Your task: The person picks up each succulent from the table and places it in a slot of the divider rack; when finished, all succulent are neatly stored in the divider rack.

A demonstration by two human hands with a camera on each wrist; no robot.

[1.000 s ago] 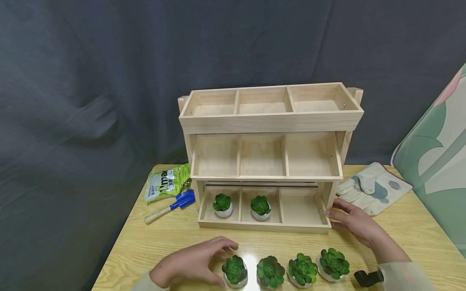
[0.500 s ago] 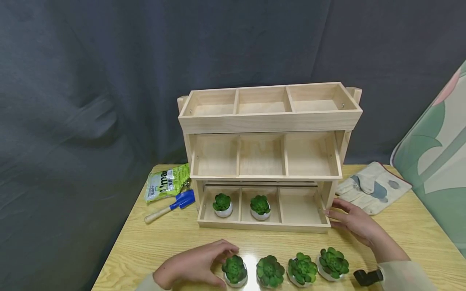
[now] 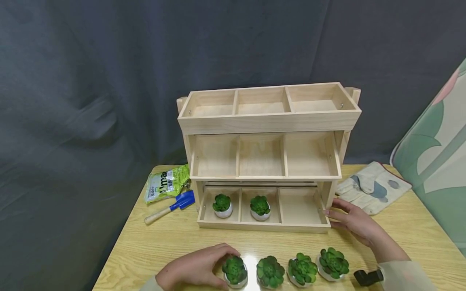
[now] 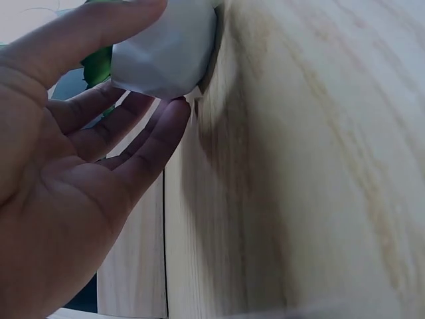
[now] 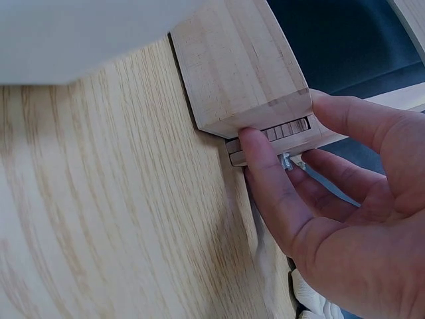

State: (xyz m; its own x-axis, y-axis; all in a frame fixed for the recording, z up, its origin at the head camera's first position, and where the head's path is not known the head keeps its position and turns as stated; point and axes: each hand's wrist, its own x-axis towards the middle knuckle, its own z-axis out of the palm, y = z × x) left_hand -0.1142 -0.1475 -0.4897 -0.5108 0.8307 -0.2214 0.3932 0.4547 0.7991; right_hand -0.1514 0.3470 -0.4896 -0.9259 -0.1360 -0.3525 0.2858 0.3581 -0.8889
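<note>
My left hand (image 3: 198, 266) curls its thumb and fingers round the white pot of the leftmost succulent (image 3: 234, 270) in the front row. In the left wrist view, the thumb and fingertips meet the faceted white pot (image 4: 166, 50), its base close to the wood tabletop. Over on the right, my right hand (image 3: 358, 226) holds the lower right end of the three-tier wooden shelf (image 3: 265, 228). Its thumb and fingers lie on either side of the shelf's end (image 5: 246, 66) in the right wrist view, beside a metal bolt (image 5: 285, 161).
Three more potted succulents (image 3: 270, 271) continue the front row. Two succulents (image 3: 223, 204) sit in the bottom tier's left and middle compartments. A green bag (image 3: 167, 184) and blue shovel (image 3: 183, 200) lie left of the shelf, white gloves (image 3: 375, 188) on the right.
My left hand has shifted slightly right, and its fingers have closed in round the leftmost succulent's pot. The right hand keeps its place on the shelf.
</note>
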